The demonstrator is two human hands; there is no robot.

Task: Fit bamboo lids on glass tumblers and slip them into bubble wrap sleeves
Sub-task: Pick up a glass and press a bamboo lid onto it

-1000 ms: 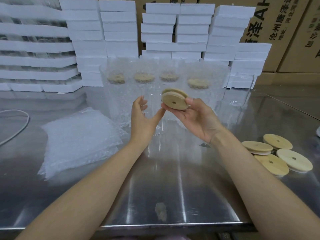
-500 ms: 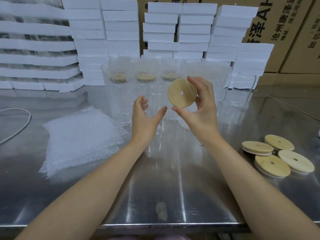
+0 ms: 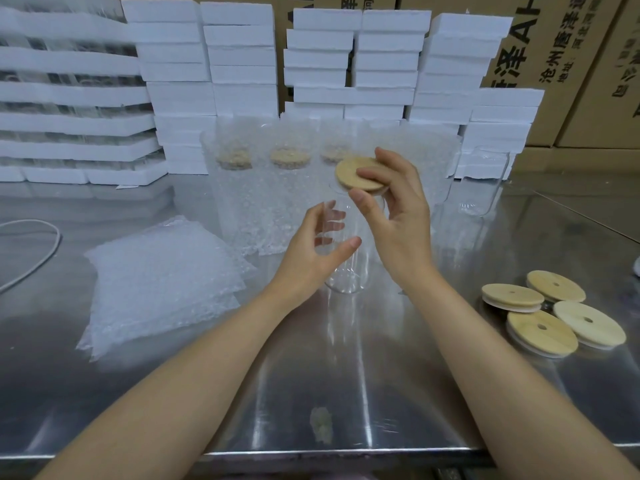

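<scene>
A clear glass tumbler (image 3: 346, 271) stands upright on the steel table (image 3: 346, 393) in the middle. My left hand (image 3: 311, 251) curls round its side, thumb in front and fingers behind the glass. My right hand (image 3: 398, 216) pinches a round bamboo lid (image 3: 353, 174) between thumb and fingers and holds it tilted at the tumbler's rim. Behind stand several lidded tumblers in bubble wrap sleeves (image 3: 277, 188). A flat pile of bubble wrap sleeves (image 3: 159, 282) lies to the left.
Several loose bamboo lids (image 3: 550, 313) lie at the right. One bare glass tumbler (image 3: 485, 181) stands back right. White foam blocks (image 3: 242, 64) and cardboard boxes (image 3: 571, 64) are stacked along the back. A white cable (image 3: 38, 258) curves at the left edge.
My right hand has turned the lid from facing me to nearly flat and lowered it onto the tumbler's rim. The left hand has stayed round the glass.
</scene>
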